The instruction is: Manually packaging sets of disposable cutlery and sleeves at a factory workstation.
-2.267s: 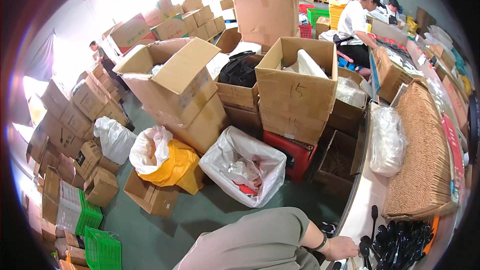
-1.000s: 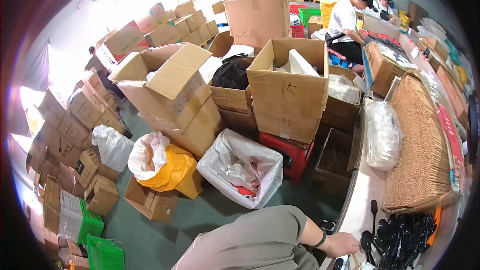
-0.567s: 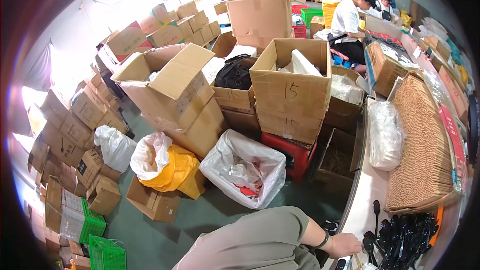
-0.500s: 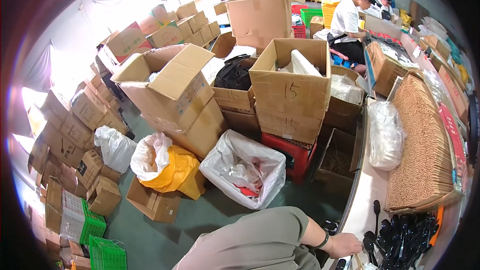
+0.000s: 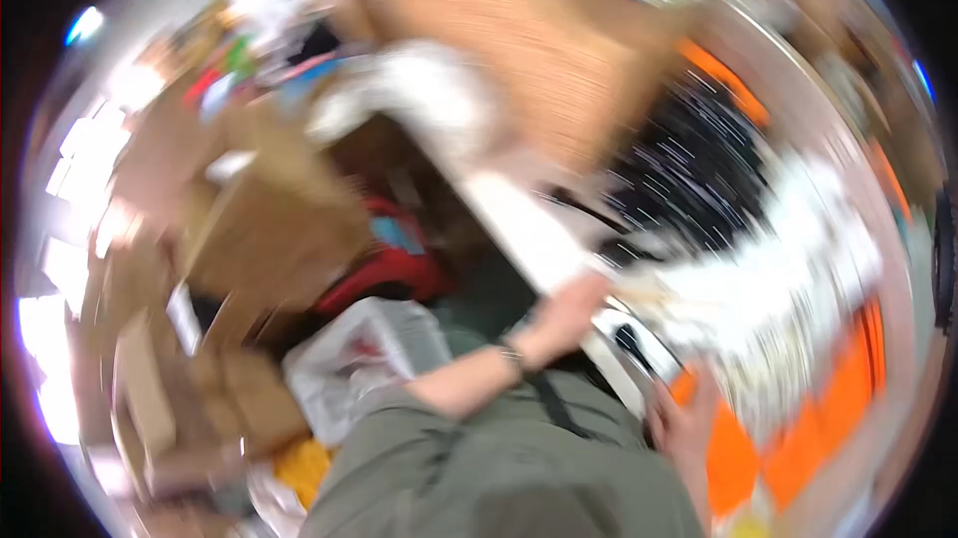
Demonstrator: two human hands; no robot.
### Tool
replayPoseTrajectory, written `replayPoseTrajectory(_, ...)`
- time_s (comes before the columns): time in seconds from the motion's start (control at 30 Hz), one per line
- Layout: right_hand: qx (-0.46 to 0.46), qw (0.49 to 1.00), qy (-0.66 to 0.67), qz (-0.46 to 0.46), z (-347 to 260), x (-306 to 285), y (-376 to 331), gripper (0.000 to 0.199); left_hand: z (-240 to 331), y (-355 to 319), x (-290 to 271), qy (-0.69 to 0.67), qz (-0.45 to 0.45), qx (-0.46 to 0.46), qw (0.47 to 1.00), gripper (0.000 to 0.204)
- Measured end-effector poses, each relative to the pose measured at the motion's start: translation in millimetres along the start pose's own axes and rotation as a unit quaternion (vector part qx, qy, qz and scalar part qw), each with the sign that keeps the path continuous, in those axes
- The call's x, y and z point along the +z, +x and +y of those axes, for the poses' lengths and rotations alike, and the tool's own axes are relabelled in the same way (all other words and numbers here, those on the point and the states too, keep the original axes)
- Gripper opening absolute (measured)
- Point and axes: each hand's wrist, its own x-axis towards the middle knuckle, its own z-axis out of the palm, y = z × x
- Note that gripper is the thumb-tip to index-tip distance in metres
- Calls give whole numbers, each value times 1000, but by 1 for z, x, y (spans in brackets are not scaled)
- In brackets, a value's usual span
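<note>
Motion smears the whole view. My left hand [image 5: 574, 313], with a dark band on the wrist, is at the edge of the white worktop [image 5: 524, 219]; its fingers are too blurred to read. Just beyond it lies a heap of black plastic spoons [image 5: 689, 164]. My right hand [image 5: 689, 413] is lower right, beside a small white dark-edged thing with a black shape on it [image 5: 634, 340]; whether it holds this I cannot tell. A pile of white, thin packets or sticks [image 5: 778, 283] spreads right of both hands, its exact kind blurred.
A large block of brown, stick-like pieces [image 5: 519, 39] stands at the far end of the worktop, beside a clear-wrapped white bundle [image 5: 434, 99]. Orange panels [image 5: 828, 448] border the pile. Left are cardboard boxes [image 5: 274, 209], a red stool [image 5: 389, 273] and a lined bin [image 5: 369, 348].
The view has swung right toward the worktop, so the spoons and white pile are now central. My right hand has come into view. My left hand, earlier near a thin light stick, is now blurred.
</note>
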Motion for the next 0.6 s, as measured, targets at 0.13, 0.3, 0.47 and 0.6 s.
replayPoseTrajectory(0.13, 50, 999, -15, -14, 6, 1, -8, 36, 36, 18, -51, -60, -80, 43, 994, 9)
replayPoseTrajectory(0.3, 72, 997, -7, -27, 12, -11, -16, 36, 36, 55, -67, -51, -272, 16, 961, 12)
replayPoseTrajectory(0.47, 21, 999, -19, -29, 16, -2, -21, 43, 31, 73, -64, 41, -280, -6, 959, 11)
replayPoseTrajectory(0.6, -19, 1000, 3, 25, 13, 7, -4, 43, 84, 45, 0, -2, -304, 64, 951, 20)
